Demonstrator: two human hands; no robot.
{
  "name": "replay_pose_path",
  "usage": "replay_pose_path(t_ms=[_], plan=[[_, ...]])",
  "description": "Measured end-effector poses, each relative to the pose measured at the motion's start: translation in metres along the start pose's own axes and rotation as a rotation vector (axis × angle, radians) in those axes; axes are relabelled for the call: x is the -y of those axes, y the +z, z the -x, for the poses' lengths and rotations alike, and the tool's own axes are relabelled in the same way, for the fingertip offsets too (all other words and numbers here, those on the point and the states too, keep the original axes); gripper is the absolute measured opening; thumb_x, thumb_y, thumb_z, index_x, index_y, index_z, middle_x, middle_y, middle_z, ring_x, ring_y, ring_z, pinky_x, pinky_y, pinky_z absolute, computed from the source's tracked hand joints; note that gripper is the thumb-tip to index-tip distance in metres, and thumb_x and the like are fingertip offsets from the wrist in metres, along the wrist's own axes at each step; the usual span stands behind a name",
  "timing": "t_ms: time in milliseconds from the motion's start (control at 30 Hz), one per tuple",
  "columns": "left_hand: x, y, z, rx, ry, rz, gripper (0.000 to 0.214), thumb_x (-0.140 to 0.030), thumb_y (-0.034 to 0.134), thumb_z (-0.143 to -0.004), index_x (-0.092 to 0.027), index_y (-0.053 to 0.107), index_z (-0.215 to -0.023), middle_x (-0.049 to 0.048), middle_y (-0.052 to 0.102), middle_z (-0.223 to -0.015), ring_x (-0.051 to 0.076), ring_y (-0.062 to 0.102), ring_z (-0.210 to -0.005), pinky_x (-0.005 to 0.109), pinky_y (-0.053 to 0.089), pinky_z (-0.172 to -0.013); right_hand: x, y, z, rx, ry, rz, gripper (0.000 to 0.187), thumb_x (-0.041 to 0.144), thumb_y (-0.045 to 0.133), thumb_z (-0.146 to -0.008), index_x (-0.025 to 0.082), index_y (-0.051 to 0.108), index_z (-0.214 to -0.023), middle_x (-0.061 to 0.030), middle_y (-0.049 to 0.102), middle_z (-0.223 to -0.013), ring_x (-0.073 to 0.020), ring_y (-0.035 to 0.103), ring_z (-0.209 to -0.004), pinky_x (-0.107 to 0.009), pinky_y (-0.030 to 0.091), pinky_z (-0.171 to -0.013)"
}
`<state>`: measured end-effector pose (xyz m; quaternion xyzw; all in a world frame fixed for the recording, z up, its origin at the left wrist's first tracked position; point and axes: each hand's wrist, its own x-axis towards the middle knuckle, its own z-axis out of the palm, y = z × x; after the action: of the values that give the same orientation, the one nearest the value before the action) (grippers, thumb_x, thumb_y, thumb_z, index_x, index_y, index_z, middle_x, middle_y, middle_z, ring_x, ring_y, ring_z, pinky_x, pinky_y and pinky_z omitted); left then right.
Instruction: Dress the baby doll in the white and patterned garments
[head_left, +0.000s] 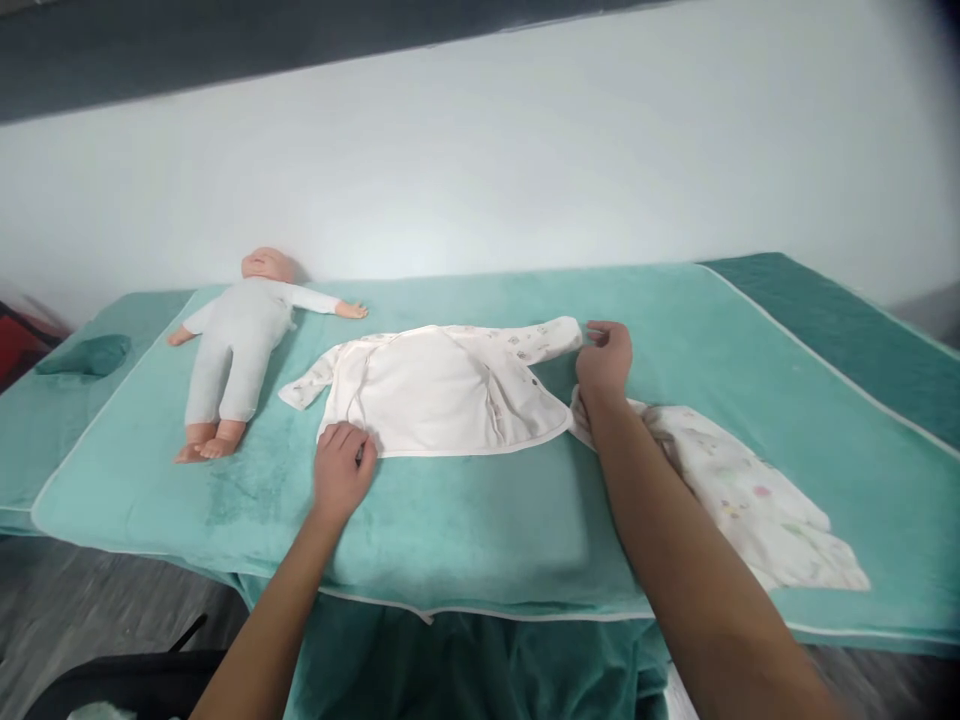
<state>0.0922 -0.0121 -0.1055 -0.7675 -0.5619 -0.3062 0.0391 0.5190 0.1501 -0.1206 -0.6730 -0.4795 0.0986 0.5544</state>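
Note:
A white baby shirt (431, 385) lies spread on the turquoise blanket, its front panel uppermost and both sleeves stretched sideways. Small prints show on its sleeves. My left hand (345, 465) is at the shirt's lower left corner, fingers curled over the hem. Just past the cuff of the right sleeve is my right hand (606, 358), its fingers loosely bent and apart, with nothing visible in them. A crumpled white printed cloth (750, 490) lies to the right, partly hidden by my right forearm.
A baby doll (240, 330) in a white bodysuit lies on its back at the left, arms out. The turquoise blanket (480, 540) covers the bed, which meets a white wall (480, 180). A small dark green cushion (86, 355) sits far left; a black object (127, 680) stands below.

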Motion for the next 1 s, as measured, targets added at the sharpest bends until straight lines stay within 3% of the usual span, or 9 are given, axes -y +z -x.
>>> replay_pose_path(t_ms=[133, 267, 367, 500, 633, 700, 800, 867, 1000], plan=[[-0.001, 0.001, 0.002, -0.008, -0.009, -0.004, 0.022, -0.022, 0.051, -0.099, -0.023, 0.057, -0.078, 0.0047, 0.064, -0.082, 0.023, 0.058, -0.086, 0.041, 0.048, -0.085, 0.016, -0.003, 0.021, -0.062, -0.177, 0.134, 0.038, 0.016, 0.044, -0.08, 0.014, 0.063, -0.113, -0.0219, 0.063, -0.132, -0.0291, 0.055, -0.128, -0.046, 0.039, -0.114], [0.0, 0.001, 0.004, -0.07, -0.034, 0.037, 0.019, -0.021, 0.051, -0.099, -0.023, 0.058, -0.081, 0.0052, 0.067, -0.087, 0.022, 0.06, -0.089, 0.041, 0.05, -0.087, 0.03, 0.004, 0.041, 0.25, -0.355, 0.2, 0.037, 0.03, 0.047, -0.092, 0.019, 0.065, -0.123, -0.0159, 0.065, -0.139, -0.0295, 0.056, -0.132, -0.052, 0.037, -0.117], [0.001, 0.002, 0.006, -0.179, -0.074, 0.064, 0.012, -0.02, 0.053, -0.098, -0.022, 0.063, -0.092, 0.0078, 0.069, -0.099, 0.024, 0.061, -0.098, 0.043, 0.051, -0.092, 0.03, 0.01, 0.044, 0.41, -0.319, 0.319, 0.035, 0.034, 0.049, -0.093, 0.02, 0.071, -0.116, -0.0147, 0.07, -0.132, -0.0324, 0.061, -0.126, -0.06, 0.034, -0.117], [0.001, 0.003, 0.007, -0.223, -0.119, 0.073, 0.012, -0.021, 0.051, -0.099, -0.022, 0.063, -0.102, 0.0093, 0.07, -0.106, 0.025, 0.063, -0.104, 0.044, 0.049, -0.094, 0.038, 0.008, 0.045, 0.292, -0.314, 0.263, 0.034, 0.029, 0.047, -0.093, 0.021, 0.073, -0.113, -0.0145, 0.074, -0.125, -0.0323, 0.066, -0.12, -0.059, 0.039, -0.115], [-0.001, 0.001, 0.01, -0.163, -0.079, 0.073, 0.013, -0.021, 0.051, -0.099, -0.023, 0.062, -0.092, 0.0054, 0.071, -0.091, 0.023, 0.064, -0.09, 0.042, 0.048, -0.084, 0.073, 0.015, 0.062, 0.228, -0.431, 0.156, 0.031, 0.027, 0.048, -0.095, 0.021, 0.073, -0.113, -0.0149, 0.073, -0.126, -0.0352, 0.065, -0.121, -0.059, 0.039, -0.117], [-0.002, 0.001, 0.012, -0.157, -0.049, 0.076, 0.015, -0.02, 0.051, -0.098, -0.022, 0.061, -0.088, 0.0052, 0.069, -0.084, 0.022, 0.062, -0.084, 0.04, 0.047, -0.078, 0.099, 0.032, 0.078, 0.281, -0.456, 0.086, 0.03, 0.029, 0.048, -0.096, 0.024, 0.072, -0.114, -0.0115, 0.074, -0.123, -0.035, 0.067, -0.118, -0.059, 0.046, -0.111], [-0.002, 0.0, 0.014, -0.174, -0.009, 0.094, 0.016, -0.019, 0.049, -0.099, -0.022, 0.06, -0.086, 0.0053, 0.066, -0.079, 0.021, 0.059, -0.079, 0.037, 0.047, -0.073, 0.138, 0.076, 0.107, 0.48, -0.464, 0.007, 0.031, 0.034, 0.05, -0.098, 0.024, 0.072, -0.118, -0.0097, 0.074, -0.123, -0.0313, 0.069, -0.117, -0.051, 0.055, -0.105], [-0.001, 0.001, 0.014, -0.203, 0.02, 0.101, 0.015, -0.018, 0.05, -0.098, -0.021, 0.059, -0.086, 0.0049, 0.065, -0.079, 0.02, 0.059, -0.078, 0.034, 0.047, -0.072, 0.16, 0.11, 0.127, 0.717, -0.486, 0.168, 0.04, 0.031, 0.045, -0.101, 0.017, 0.064, -0.133, -0.0137, 0.066, -0.139, -0.0277, 0.061, -0.13, -0.045, 0.048, -0.114], [-0.001, 0.003, 0.015, -0.217, 0.05, 0.069, 0.015, -0.016, 0.052, -0.097, -0.02, 0.058, -0.084, 0.0032, 0.062, -0.075, 0.018, 0.058, -0.073, 0.032, 0.044, -0.069, 0.182, 0.162, 0.163, 0.823, -0.55, 0.253, 0.045, 0.022, 0.042, -0.101, 0.006, 0.057, -0.14, -0.0219, 0.054, -0.152, -0.0297, 0.049, -0.143, -0.046, 0.036, -0.121]])
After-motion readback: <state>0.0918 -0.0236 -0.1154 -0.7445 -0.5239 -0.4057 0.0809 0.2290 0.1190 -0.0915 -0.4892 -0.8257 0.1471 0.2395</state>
